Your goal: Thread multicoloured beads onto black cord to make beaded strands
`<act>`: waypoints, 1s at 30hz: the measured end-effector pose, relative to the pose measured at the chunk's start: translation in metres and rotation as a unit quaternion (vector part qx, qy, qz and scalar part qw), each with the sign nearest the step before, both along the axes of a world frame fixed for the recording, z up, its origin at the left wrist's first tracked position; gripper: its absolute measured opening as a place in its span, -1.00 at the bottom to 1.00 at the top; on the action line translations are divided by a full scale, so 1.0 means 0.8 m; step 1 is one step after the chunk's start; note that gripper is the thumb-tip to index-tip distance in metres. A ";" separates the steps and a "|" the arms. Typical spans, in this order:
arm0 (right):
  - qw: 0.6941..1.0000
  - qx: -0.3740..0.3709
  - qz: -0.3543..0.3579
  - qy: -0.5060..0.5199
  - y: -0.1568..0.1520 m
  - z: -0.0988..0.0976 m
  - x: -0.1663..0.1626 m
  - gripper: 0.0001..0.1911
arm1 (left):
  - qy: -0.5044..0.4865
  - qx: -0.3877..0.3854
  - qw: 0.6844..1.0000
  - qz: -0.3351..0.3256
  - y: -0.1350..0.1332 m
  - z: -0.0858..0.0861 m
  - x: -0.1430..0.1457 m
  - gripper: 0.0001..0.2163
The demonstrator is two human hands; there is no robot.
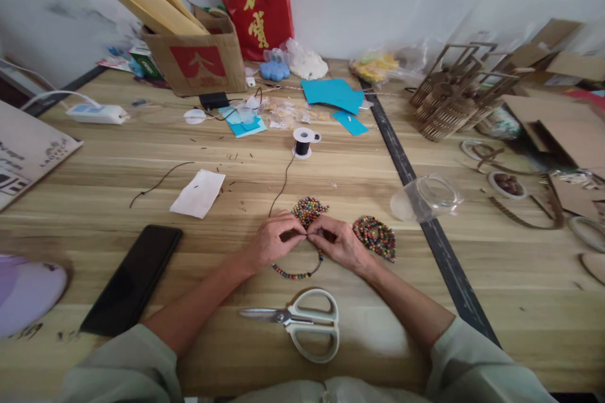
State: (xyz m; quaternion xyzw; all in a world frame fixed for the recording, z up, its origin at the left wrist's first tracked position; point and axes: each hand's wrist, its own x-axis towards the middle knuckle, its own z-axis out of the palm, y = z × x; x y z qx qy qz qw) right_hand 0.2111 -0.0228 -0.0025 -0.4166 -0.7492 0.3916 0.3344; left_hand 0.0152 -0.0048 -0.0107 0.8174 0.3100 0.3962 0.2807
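Observation:
My left hand (pixel 273 240) and my right hand (pixel 339 241) meet fingertip to fingertip on the wooden table (pixel 331 164), both pinched on a thin dark cord. A loop of small coloured beads on that cord (pixel 297 274) hangs below the two hands. The cord runs up from my left hand to a spool of black thread (pixel 303 141). A pile of loose coloured beads (pixel 309 209) lies just above my fingers, and a second pile (pixel 375 236) sits right of my right hand.
White-handled scissors (pixel 302 321) lie near the front edge. A black phone (pixel 133 277) lies at left, a white paper scrap (pixel 198 193) above it. A clear plastic jar (pixel 428 198) lies on its side at right. Cardboard box (pixel 198 60), teal sheets (pixel 333 93) and wooden cutouts (pixel 454 97) crowd the back.

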 end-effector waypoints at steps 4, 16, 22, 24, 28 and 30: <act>1.000 0.002 -0.001 0.000 0.000 -0.001 0.000 -0.90 | 0.006 0.005 1.000 -0.002 0.000 0.001 0.000 -0.95; 1.000 0.001 -0.005 -0.002 0.000 -0.001 0.000 -0.88 | 0.013 0.009 1.000 0.018 0.000 0.001 0.000 -0.92; 1.000 -0.003 -0.015 0.003 0.001 -0.002 0.001 -0.86 | 0.004 -0.017 0.997 0.075 0.001 0.004 -0.003 -0.91; 1.000 -0.003 -0.018 0.007 0.001 -0.002 0.001 -0.85 | 0.008 -0.007 0.997 0.081 0.002 0.004 -0.003 -0.91; 1.000 -0.015 -0.018 0.016 0.001 -0.004 0.002 -0.85 | 0.032 0.029 0.997 0.070 0.001 0.002 -0.004 -0.92; 0.999 -0.020 -0.021 0.018 0.001 -0.006 0.003 -0.85 | 0.054 0.040 0.996 0.064 -0.001 0.001 -0.004 -0.93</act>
